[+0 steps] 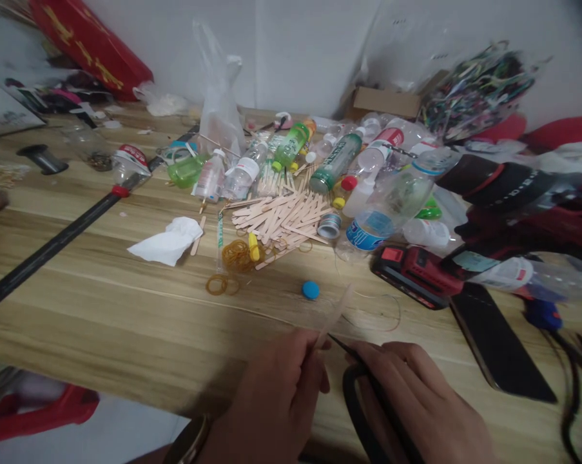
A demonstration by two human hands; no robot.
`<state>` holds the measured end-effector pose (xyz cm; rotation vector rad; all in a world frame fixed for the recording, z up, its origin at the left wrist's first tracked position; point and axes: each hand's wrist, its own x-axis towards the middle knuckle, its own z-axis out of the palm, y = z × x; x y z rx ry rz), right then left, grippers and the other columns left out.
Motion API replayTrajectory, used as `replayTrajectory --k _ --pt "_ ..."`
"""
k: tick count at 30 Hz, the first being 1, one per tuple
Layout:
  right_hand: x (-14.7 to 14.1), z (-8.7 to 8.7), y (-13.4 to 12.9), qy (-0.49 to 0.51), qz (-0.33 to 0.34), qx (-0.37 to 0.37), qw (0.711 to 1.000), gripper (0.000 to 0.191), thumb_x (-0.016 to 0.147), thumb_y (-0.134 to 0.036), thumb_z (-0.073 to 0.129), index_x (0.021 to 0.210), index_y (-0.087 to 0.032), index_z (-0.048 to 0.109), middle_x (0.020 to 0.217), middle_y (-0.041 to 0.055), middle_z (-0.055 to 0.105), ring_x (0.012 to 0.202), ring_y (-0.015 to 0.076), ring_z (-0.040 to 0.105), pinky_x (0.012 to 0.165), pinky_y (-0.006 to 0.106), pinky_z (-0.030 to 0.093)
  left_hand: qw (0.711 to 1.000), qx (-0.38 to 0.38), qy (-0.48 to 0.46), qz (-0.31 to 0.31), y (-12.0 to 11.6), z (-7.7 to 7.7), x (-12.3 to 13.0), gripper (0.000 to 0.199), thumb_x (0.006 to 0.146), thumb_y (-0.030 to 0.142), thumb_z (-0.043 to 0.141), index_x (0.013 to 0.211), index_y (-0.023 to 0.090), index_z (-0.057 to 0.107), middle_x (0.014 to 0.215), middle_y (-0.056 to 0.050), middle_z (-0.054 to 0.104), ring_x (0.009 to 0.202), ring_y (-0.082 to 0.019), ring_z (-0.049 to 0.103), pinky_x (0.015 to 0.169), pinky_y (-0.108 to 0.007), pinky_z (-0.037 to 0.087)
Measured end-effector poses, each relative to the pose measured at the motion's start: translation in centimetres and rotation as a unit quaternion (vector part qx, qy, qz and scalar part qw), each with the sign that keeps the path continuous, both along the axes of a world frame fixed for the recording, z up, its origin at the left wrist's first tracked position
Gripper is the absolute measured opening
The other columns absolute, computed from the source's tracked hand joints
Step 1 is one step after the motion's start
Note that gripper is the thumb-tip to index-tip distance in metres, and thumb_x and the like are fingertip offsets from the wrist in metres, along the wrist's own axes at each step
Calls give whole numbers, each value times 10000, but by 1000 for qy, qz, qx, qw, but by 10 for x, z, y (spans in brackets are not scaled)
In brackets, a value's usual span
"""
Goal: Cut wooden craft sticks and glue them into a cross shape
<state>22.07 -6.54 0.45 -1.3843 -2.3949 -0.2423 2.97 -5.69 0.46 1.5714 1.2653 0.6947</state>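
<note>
Left hand (283, 386) is closed in a pinch on a wooden stick (338, 309), just to the right of the blue cap (310, 290) on the desk (140, 328), and right hand (421, 399), nearer the camera than this cap, curls around black scissors (352, 393).

A pale wooden stick (338, 313) tilts upward beside black scissors (350, 390).

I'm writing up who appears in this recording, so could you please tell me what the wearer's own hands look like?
The left hand and right hand are both bare, with no gloves or rings that I can make out. The left wrist wears what looks like a watch, dark with a gold-toned edge. No sleeve shows on either side.
</note>
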Motion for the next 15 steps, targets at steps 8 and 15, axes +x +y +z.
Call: replayTrajectory --k 8,15 --pt "1 2 3 -18 24 5 1000 290 998 -178 332 1143 -168 583 837 66 720 830 198 698 547 228 559 996 67 57 21 -4 -6 1 241 1009 303 360 996 246 593 881 -42 721 803 -227 673 716 -330 498" --pt "6 8 0 -12 49 -10 999 312 993 -173 334 1174 -142 586 856 80 727 845 210 708 556 232 563 949 263 174 9 -2 -10 5 261 976 146 342 1048 165 593 805 -103 732 680 -260 694 597 -361 538"
